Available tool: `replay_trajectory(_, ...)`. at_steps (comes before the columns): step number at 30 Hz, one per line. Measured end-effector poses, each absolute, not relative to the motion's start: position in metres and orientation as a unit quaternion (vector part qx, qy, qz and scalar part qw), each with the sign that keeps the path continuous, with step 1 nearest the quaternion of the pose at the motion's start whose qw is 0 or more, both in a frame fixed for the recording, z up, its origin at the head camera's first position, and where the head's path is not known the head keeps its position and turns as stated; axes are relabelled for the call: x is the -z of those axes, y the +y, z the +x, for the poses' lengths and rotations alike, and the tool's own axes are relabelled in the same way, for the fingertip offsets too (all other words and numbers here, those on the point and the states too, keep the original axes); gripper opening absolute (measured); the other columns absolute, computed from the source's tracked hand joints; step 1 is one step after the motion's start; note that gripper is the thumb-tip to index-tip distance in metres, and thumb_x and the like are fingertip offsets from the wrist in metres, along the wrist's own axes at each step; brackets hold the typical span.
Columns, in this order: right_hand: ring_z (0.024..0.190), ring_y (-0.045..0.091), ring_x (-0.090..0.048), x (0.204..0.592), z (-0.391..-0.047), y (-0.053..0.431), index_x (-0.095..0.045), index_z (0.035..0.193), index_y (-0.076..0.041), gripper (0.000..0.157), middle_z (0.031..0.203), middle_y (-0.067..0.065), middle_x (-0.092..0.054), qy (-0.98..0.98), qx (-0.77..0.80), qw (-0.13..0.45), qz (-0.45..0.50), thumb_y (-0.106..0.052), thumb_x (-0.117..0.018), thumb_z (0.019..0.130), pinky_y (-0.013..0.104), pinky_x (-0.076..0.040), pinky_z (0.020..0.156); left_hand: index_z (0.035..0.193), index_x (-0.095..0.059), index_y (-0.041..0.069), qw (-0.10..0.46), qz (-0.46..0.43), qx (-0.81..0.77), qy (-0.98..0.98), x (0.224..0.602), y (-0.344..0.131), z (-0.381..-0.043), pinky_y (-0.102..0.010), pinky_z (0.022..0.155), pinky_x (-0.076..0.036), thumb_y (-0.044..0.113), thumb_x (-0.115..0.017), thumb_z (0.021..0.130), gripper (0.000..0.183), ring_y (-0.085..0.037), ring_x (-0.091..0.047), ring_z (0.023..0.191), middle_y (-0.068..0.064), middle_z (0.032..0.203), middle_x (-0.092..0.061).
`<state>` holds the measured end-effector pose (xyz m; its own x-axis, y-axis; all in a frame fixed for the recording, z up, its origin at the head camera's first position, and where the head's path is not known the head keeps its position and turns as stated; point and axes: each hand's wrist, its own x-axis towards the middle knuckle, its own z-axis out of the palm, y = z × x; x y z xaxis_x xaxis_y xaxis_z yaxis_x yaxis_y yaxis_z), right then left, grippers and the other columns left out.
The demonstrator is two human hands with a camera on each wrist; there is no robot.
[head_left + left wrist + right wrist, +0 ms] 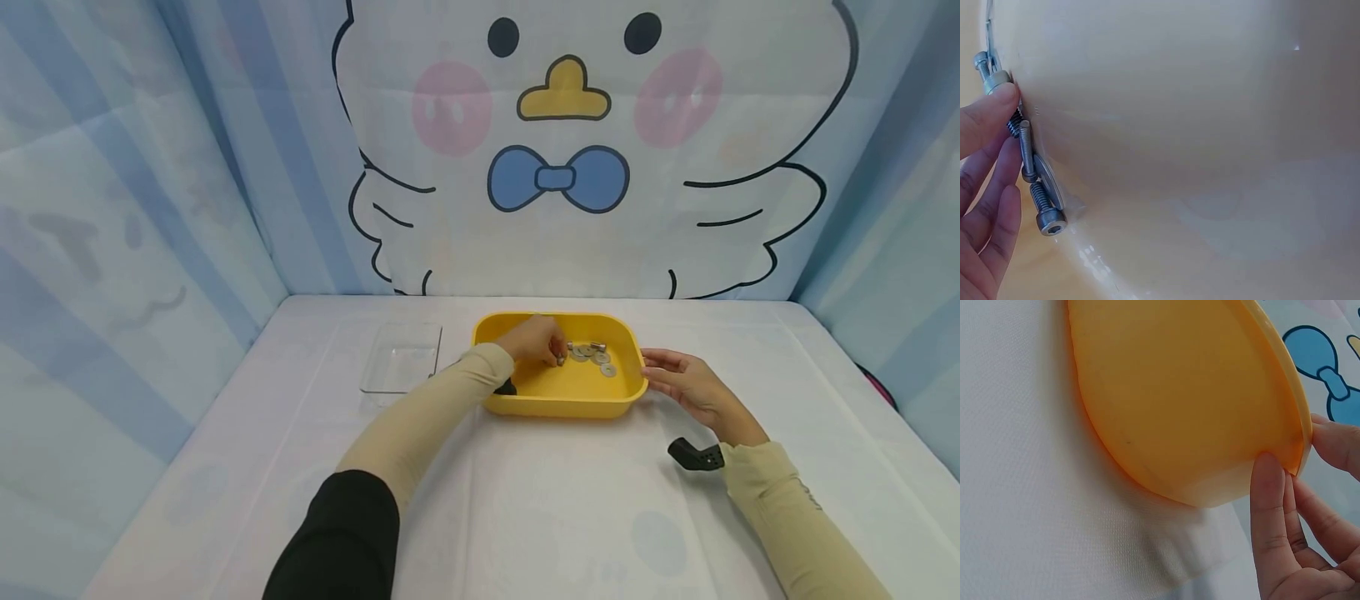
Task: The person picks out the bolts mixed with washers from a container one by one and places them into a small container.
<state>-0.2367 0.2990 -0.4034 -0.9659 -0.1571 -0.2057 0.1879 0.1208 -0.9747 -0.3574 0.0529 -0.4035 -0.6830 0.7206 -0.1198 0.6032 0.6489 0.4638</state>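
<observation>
My left hand (532, 340) reaches into the yellow tray (558, 408), its thumb and fingers pinching a socket-head bolt (997, 80). Close by its fingertips in the left wrist view lie a thinner screw (1026, 147), another socket-head bolt (1051, 222) and a washer (1052, 184). In the head view, several flat washers (608, 369) and a few bolts (597, 346) are grouped in the tray's right half. At the tray's right end, my right hand (686, 383) grips the rim (1300, 403), thumb on one side and fingers against the outer wall.
A clear plastic box (401, 367) stands left of the tray, partly behind my left forearm. White cloth (555, 508) covers the table. A patterned curtain (555, 250) rises along the back edge, with more curtain at both sides. Black camera mounts sit on my wrists.
</observation>
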Motion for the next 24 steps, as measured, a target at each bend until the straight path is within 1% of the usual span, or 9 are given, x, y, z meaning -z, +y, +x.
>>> replay_trajectory(5,0.087,-0.003,-0.060,0.4033,-0.2374,0.2993,-0.023,0.144,0.009,0.073,0.097,-0.017,-0.058,0.742,0.658,0.129,0.022,-0.019,-0.064,0.090,0.013,-0.053,0.080,0.092,-0.074,0.009,0.142,0.381,-0.189,0.894,0.4001,0.0522,-0.3548,-0.014,0.072,-0.050,0.010,-0.074,0.080,0.012,-0.009,-0.061,0.080,-0.002,0.091,-0.072)
replay_trajectory(11,0.087,-0.004,-0.060,0.4040,-0.2377,0.2986,-0.022,0.144,0.009,0.073,0.097,-0.017,-0.058,0.743,0.657,0.129,0.021,-0.018,-0.063,0.090,0.013,-0.053,0.080,0.091,-0.074,0.008,0.136,0.396,-0.179,0.890,0.3997,0.0517,-0.3555,-0.014,0.072,-0.049,0.014,-0.076,0.079,0.014,-0.009,-0.060,0.078,-0.003,0.090,-0.072)
replay_trajectory(24,0.087,-0.003,-0.060,0.4033,-0.2369,0.2990,-0.021,0.144,0.010,0.072,0.097,-0.016,-0.058,0.737,0.663,0.131,0.014,-0.017,-0.062,0.091,0.013,-0.053,0.079,0.088,-0.074,0.010,0.136,0.390,-0.173,0.894,0.4023,0.0524,-0.3572,-0.013,0.070,-0.049,0.018,-0.073,0.081,0.010,-0.007,-0.058,0.075,-0.001,0.087,-0.072)
